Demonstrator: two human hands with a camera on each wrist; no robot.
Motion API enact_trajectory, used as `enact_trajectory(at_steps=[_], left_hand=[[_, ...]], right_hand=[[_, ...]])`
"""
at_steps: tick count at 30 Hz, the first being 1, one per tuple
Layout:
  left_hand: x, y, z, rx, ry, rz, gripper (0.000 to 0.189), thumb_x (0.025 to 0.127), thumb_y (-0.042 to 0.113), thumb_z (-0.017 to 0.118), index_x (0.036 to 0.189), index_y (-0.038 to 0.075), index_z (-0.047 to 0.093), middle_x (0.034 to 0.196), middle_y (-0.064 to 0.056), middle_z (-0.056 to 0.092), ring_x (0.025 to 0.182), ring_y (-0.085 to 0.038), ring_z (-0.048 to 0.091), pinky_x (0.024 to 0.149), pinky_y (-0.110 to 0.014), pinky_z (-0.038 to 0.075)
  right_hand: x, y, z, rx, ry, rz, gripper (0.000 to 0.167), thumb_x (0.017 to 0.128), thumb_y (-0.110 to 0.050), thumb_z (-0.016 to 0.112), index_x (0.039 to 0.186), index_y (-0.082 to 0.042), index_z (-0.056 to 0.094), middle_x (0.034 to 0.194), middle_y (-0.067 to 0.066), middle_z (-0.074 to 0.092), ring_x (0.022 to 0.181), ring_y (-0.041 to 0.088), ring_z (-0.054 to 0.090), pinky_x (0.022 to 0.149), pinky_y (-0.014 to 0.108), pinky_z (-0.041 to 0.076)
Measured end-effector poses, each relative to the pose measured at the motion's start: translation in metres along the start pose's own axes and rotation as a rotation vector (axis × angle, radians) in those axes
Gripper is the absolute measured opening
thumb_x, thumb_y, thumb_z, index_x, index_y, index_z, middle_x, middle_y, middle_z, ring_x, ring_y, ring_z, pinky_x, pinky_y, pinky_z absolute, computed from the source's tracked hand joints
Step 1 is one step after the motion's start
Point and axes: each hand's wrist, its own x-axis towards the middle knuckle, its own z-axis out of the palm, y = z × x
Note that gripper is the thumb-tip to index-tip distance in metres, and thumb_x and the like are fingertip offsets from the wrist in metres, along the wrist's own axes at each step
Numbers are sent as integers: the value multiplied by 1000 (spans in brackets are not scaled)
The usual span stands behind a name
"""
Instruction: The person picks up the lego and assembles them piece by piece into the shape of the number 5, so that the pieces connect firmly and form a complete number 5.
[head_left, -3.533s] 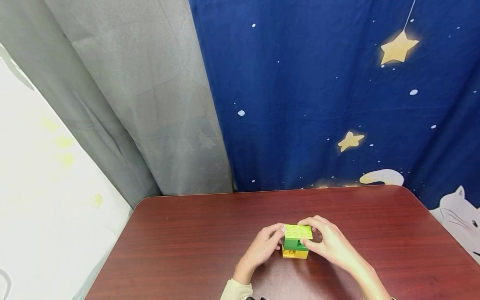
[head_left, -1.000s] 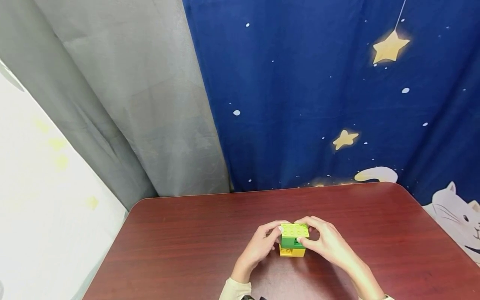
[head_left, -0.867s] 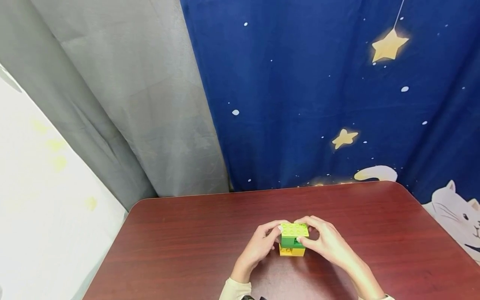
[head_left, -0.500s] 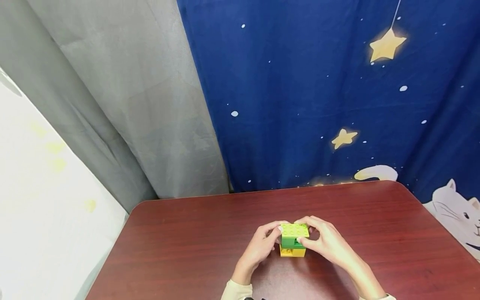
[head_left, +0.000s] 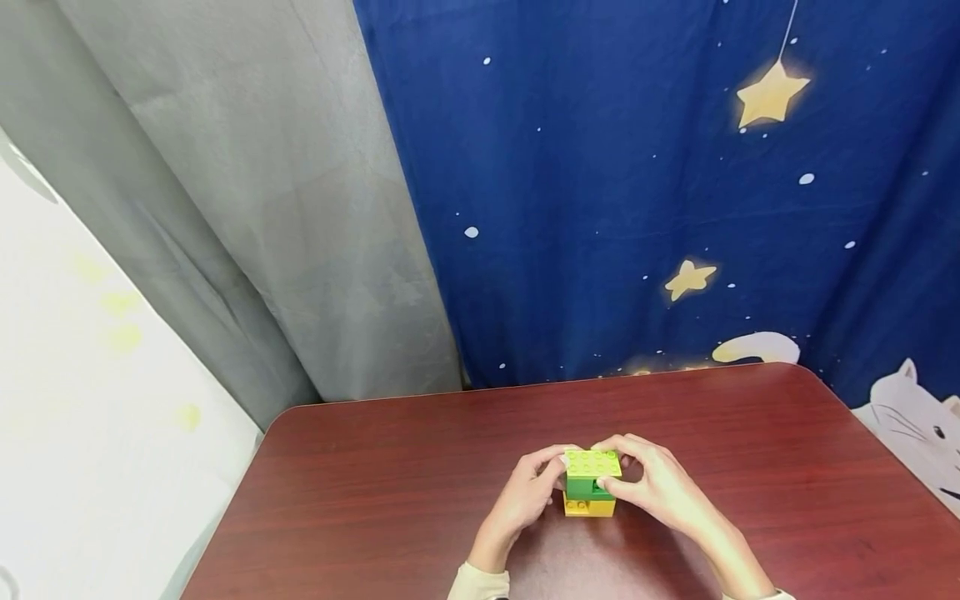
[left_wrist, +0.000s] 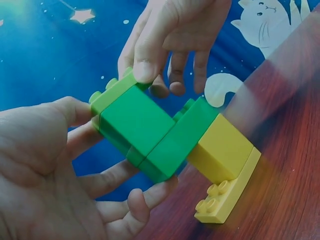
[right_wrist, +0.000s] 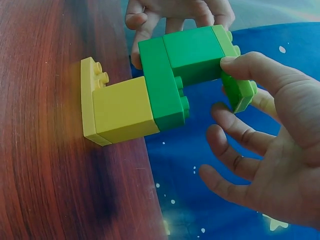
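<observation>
A small stack of toy building bricks stands on the table between both hands. At its bottom is a yellow plate (left_wrist: pixel 232 187), then a yellow brick (right_wrist: pixel 124 111), a long green brick (right_wrist: pixel 162 90), a green block (right_wrist: pixel 195 50) and a studded lime plate (head_left: pixel 592 463) on top. My left hand (head_left: pixel 521 496) holds the left side, thumb at the lime plate's end and fingers against the green bricks. With thumb and forefinger my right hand (head_left: pixel 660 492) pinches the lime plate's right end; its other fingers hang loosely. Under that end, a bright green part (right_wrist: pixel 230 90) shows.
The reddish-brown table (head_left: pixel 375 500) reaches back to a grey curtain (head_left: pixel 300 250) and a blue star-patterned curtain (head_left: pixel 585 208). White fabric (head_left: pixel 90 375) hangs along the left side.
Both hands keep the same grip and the brick stack looks unchanged. Only the head view has shifted slightly.
</observation>
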Motion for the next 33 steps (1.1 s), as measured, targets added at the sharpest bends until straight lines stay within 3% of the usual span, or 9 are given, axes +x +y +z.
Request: enact_trajectory(at_steps=[10,17,24,29,33], left_hand=[[-1,-3,4,31,29,-53,27,93,19,48,112,14,67,80,3,62,67,-18,57,49,-26,40],[-2,-4,4,44,28,-56,27,93,20,48,111,12,67,79,2,62,68,-17,57,50,-29,41],[-2,-3,2,57,33,-70,26,91,20,49,107,11,67,74,3,60,69,-17,57,51,-30,42],[-1,-2,0,59,42,-73,26,91,20,49,105,10,68,76,1,61,71,-19,58,53,-31,44],[-1,-1,0,59,53,-77,27,91,21,49,107,8,67,79,0,62,72,-21,59,53,-31,45]], right_hand=[[-4,4,0,10,-16,24,29,76,-22,77,102,-24,64,89,-13,60,74,6,54,66,29,45],[-6,8,2,27,17,9,32,75,-20,78,104,-22,65,91,-12,60,75,6,54,65,30,46],[-7,9,3,73,33,-34,35,77,-18,77,109,-12,66,96,-5,63,74,7,57,63,28,50],[-7,9,3,57,61,-62,39,75,-16,78,111,-10,66,92,-7,61,73,6,55,62,28,49],[-8,10,4,122,50,-16,41,77,-14,76,114,-8,61,90,-5,59,75,9,56,65,29,50]])
